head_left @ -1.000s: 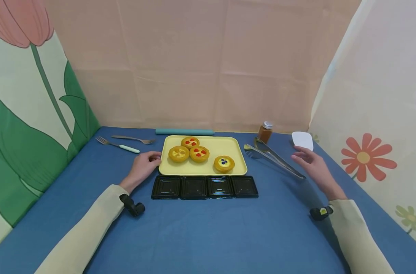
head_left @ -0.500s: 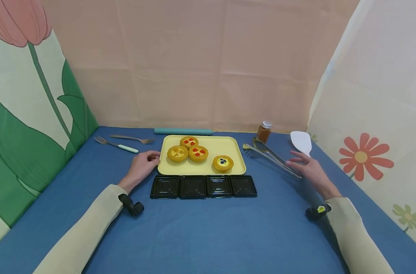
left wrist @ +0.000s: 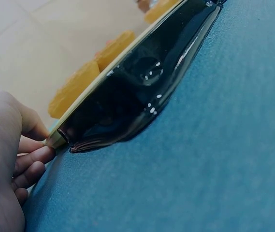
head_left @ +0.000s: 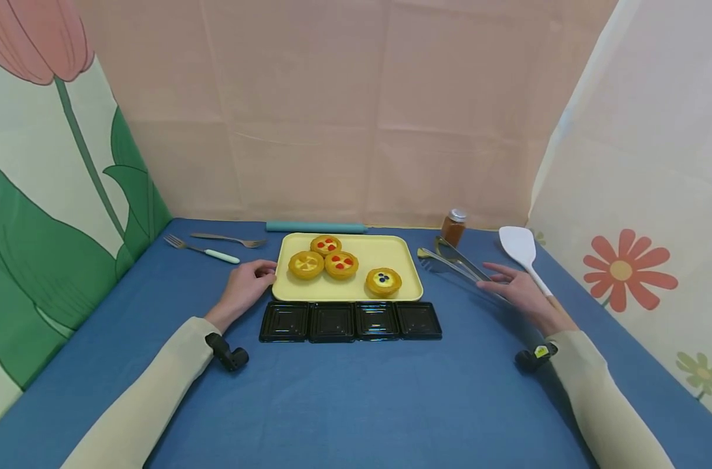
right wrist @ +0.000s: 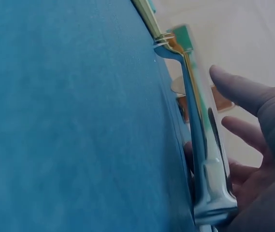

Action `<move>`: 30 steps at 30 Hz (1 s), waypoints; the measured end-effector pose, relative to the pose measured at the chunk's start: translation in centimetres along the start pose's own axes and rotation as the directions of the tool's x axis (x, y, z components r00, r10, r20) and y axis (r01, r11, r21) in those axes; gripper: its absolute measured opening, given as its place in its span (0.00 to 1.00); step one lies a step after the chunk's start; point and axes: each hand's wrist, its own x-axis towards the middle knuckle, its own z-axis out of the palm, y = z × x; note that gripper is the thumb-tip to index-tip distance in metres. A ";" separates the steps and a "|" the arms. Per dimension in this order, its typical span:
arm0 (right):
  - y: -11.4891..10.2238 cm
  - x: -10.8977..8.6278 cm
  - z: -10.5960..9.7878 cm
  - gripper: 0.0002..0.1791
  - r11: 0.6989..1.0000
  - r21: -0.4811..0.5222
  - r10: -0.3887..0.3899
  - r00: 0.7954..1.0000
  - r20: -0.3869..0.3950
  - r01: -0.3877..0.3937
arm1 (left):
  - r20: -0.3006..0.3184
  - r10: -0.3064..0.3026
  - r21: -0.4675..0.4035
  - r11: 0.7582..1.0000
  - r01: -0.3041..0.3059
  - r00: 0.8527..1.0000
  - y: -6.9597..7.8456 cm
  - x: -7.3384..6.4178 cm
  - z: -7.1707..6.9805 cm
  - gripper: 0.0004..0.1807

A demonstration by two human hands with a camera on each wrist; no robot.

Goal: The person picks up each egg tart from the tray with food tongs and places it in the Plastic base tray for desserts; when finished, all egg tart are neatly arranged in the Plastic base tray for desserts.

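Observation:
My left hand (head_left: 247, 290) pinches the left edge of a pale yellow tray (head_left: 364, 247), thumb and fingers meeting at its corner in the left wrist view. On the tray sit several egg tarts: two with red topping, a plain one (head_left: 305, 264), and one with dark berries (head_left: 383, 281) apart to the right. Over the handle end of metal tongs (right wrist: 207, 150) is my right hand (head_left: 522, 296), thumb held away from them and some fingers behind them. A black four-section container (head_left: 332, 320) lies along the tray's front edge.
A white spatula (head_left: 518, 246) lies to the right, its handle partly behind my right hand. A spice jar (head_left: 453, 227) stands behind the tongs. Two forks (head_left: 217, 254) lie left of the tray, and a teal bar-shaped thing (head_left: 316, 227) lies behind it.
My right hand has moved left from beside the spatula to the tongs' handle end, uncovering more of the spatula. The left hand stays at the tray's edge.

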 end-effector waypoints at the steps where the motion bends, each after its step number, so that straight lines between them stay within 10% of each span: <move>1: 0.1 0.2 0.1 0.46 1.000 -0.010 -0.002 1.000 -0.007 0.002 | -0.001 -0.001 0.001 1.000 0.001 1.000 0.0 0.0 0.0 0.21; 14: -0.5 1.6 1.0 0.37 0.980 -0.190 -0.072 0.996 -0.058 0.060 | -0.009 0.000 0.001 1.000 0.000 1.000 -0.1 0.1 0.2 0.21; 30: -1.9 0.9 1.1 0.33 0.990 -0.134 -0.058 0.995 -0.083 0.046 | -0.017 -0.002 0.003 1.000 0.002 1.000 -0.2 0.2 0.1 0.21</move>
